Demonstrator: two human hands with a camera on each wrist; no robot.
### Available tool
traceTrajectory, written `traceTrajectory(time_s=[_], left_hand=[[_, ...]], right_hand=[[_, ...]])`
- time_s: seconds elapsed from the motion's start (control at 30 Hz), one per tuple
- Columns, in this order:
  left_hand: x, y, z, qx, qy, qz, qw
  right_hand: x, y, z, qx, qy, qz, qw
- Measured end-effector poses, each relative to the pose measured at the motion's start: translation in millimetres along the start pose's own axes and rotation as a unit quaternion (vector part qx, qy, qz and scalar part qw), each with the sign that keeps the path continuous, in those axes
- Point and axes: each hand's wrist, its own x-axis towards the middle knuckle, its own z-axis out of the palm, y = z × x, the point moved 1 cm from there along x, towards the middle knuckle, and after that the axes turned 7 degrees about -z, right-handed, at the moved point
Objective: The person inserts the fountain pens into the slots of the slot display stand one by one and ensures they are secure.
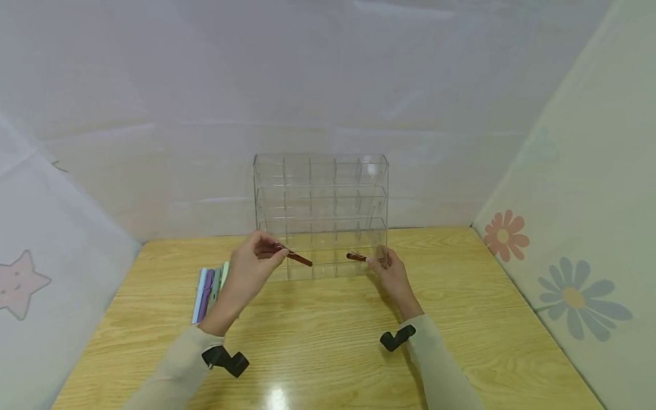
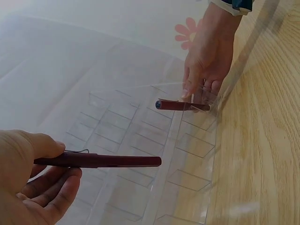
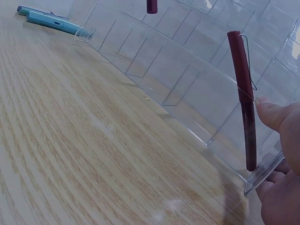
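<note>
Left hand (image 1: 249,263) pinches one maroon pen (image 2: 108,161), angled toward four o'clock before the clear rack (image 1: 322,208); right hand (image 1: 393,279) grips the rack's three-o'clock end beside another maroon pen (image 3: 241,70). Tipping the pinched pen upright should avoid snagging compartment walls.

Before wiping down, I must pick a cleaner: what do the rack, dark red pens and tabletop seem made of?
Rack: clear, glossy plastic, likely acrylic; its thin panels are see-through and catch glints.
Dark red pens: smooth plastic or coated metal, the even colour leaves it open; clips likely metal, being thin, bent wire.
Tabletop: wood or laminate, satiny; it shows grain and glare.
</note>
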Motion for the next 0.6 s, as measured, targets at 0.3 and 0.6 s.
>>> traceTrajectory(time_s=[0.3, 0.6], left_hand=[[2.8, -2.8, 18.5, 0.000, -0.022, -0.021, 0.9995], [6.3, -1.3, 37.5, -0.026, -0.022, 0.000, 0.9994]], right_hand=[[-0.1, 3, 0, 0.004, -0.001, 0.007, 1.0000], [-0.7, 4, 1, 0.004, -0.003, 0.007, 1.0000]])
